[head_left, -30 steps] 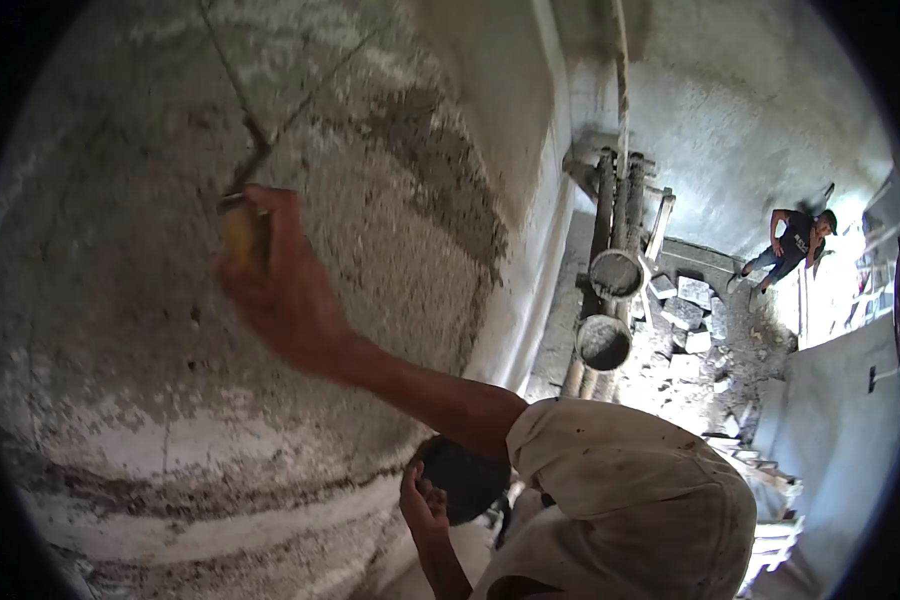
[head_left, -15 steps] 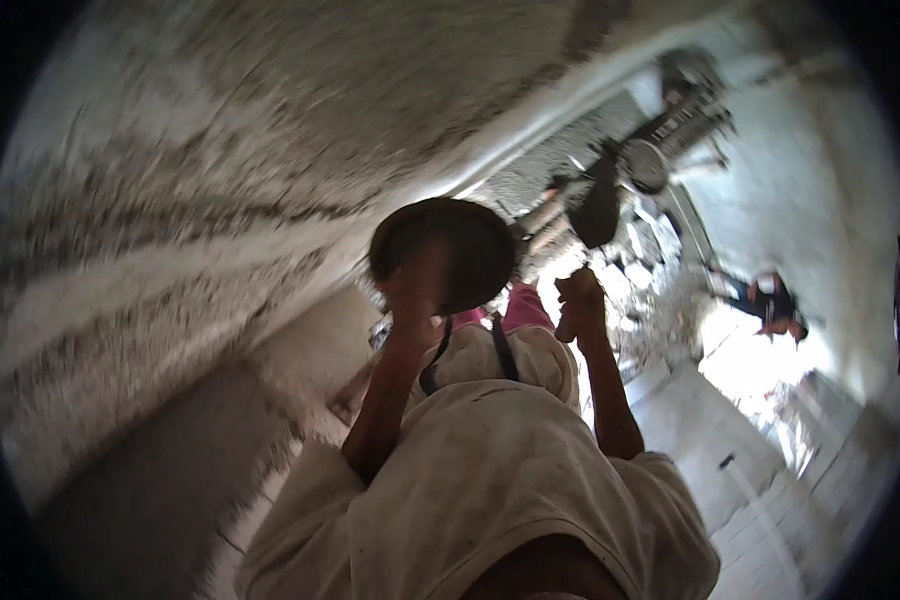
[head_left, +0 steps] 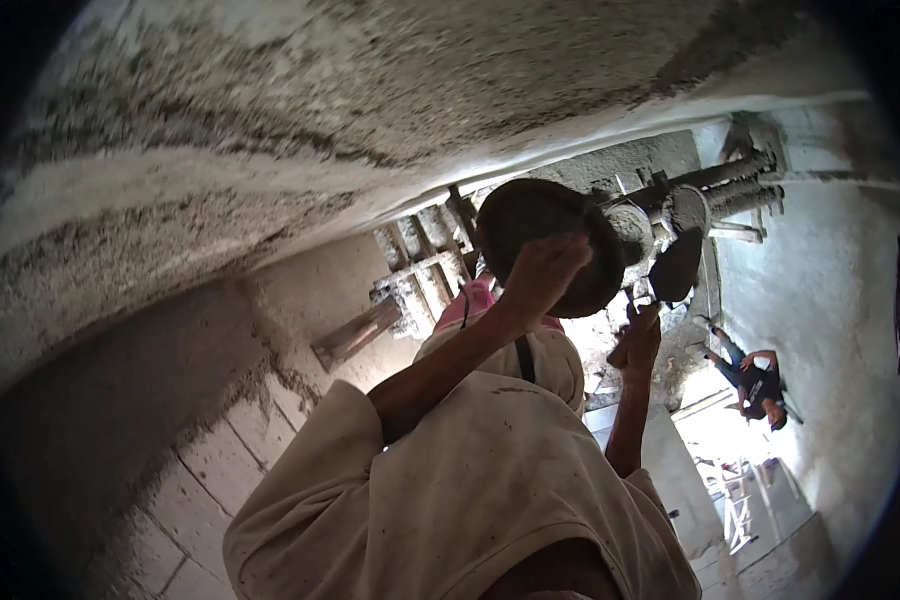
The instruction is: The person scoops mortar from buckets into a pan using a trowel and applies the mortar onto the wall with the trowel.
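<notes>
My left hand (head_left: 548, 275) is closed on a round dark pan (head_left: 510, 225), lying across its near face; where the fingers meet the pan is partly hidden by shadow. To the right, my right hand (head_left: 638, 338) grips a trowel (head_left: 677, 265), its dark pointed blade directed away from me. The trowel blade is beside the pan and apart from it. What the pan holds, if anything, is too dark to tell.
A rough, partly plastered wall (head_left: 300, 110) spans the upper left. Beyond my hands are a bucket (head_left: 685, 208) and wooden poles (head_left: 735, 175). A wooden block (head_left: 357, 335) lies left of my legs. Another person (head_left: 757, 385) is far below on the right, near a white frame (head_left: 738, 518).
My left hand and the pan have moved right, closer to the trowel. My right hand and the trowel sit farther right and slightly lower. The whole view has turned.
</notes>
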Action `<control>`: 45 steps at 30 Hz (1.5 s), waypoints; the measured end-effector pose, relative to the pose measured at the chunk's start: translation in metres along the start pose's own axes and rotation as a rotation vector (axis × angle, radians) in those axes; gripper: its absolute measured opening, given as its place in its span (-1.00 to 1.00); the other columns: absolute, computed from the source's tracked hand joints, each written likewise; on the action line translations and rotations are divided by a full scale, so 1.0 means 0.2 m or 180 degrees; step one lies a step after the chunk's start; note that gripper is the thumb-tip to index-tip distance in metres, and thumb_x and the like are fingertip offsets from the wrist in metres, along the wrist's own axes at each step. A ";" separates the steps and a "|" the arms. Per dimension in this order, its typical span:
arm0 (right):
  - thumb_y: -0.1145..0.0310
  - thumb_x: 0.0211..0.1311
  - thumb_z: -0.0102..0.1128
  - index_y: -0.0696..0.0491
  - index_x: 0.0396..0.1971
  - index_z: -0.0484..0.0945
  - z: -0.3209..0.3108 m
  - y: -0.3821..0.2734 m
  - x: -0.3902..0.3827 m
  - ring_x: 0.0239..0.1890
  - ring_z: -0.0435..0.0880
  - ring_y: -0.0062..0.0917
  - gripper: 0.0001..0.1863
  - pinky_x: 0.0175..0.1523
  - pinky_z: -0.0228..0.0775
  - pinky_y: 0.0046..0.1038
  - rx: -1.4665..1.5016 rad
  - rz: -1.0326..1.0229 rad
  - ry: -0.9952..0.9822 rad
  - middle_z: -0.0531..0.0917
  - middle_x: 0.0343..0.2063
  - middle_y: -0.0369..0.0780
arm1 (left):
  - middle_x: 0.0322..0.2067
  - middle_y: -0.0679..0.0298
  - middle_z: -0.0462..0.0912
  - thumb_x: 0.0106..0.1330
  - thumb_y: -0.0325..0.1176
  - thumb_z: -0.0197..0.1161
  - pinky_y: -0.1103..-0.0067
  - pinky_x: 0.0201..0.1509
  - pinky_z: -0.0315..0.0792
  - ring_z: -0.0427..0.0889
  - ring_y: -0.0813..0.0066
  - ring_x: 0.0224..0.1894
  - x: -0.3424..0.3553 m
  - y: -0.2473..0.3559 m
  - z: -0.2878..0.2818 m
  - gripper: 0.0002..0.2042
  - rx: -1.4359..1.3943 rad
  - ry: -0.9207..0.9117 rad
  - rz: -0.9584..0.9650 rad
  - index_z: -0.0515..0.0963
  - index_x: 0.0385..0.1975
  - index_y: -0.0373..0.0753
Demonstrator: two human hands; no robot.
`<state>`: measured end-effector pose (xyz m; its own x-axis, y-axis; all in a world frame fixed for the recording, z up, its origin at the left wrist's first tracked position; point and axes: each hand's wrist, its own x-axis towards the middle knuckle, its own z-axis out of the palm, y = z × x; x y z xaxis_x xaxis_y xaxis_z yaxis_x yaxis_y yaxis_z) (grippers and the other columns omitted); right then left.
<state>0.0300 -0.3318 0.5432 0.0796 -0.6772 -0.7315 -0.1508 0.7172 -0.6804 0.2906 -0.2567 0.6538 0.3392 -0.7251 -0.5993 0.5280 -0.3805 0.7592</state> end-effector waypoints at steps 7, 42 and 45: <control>0.39 0.04 0.39 0.06 -0.05 0.40 -0.16 -0.26 -0.32 -0.54 0.46 -0.65 -0.53 -0.47 0.35 -0.49 -0.2167 -0.0666 -0.0490 0.50 -0.54 -0.29 | -0.55 0.55 0.42 0.27 -0.16 0.20 0.71 -0.53 0.28 0.35 0.80 -0.54 0.10 -0.13 0.08 -0.65 -0.0108 0.0353 -0.0448 0.56 -0.02 -0.19; 0.25 0.34 0.06 -0.01 -0.42 0.34 0.41 1.14 -1.10 -0.76 0.31 -0.77 -0.82 -0.70 0.17 -0.64 -0.0062 0.0226 0.1339 0.32 -0.72 -0.43 | -0.78 0.58 0.04 0.25 -0.24 0.24 0.69 -0.57 0.17 -0.01 0.76 -0.76 -0.41 -0.06 -1.15 -0.77 -0.0086 0.1036 -0.0808 0.59 -0.17 -0.18; 0.27 0.31 0.08 0.08 -0.18 0.41 0.48 0.99 -1.30 -0.62 0.54 -0.40 -0.78 -0.50 0.36 -0.33 -0.1705 -0.0643 0.1364 0.53 -0.58 -0.14 | -0.79 0.58 0.07 0.26 -0.25 0.22 0.69 -0.58 0.17 0.01 0.76 -0.77 -0.48 -0.06 -1.12 -0.79 -0.0028 0.0619 -0.0768 0.59 -0.18 -0.17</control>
<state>0.0732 0.0023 0.5943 -0.2205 -0.8722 -0.4366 -0.6461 0.4659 -0.6046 0.4263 -0.0532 0.6447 0.3454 -0.4907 -0.7999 0.6178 -0.5228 0.5874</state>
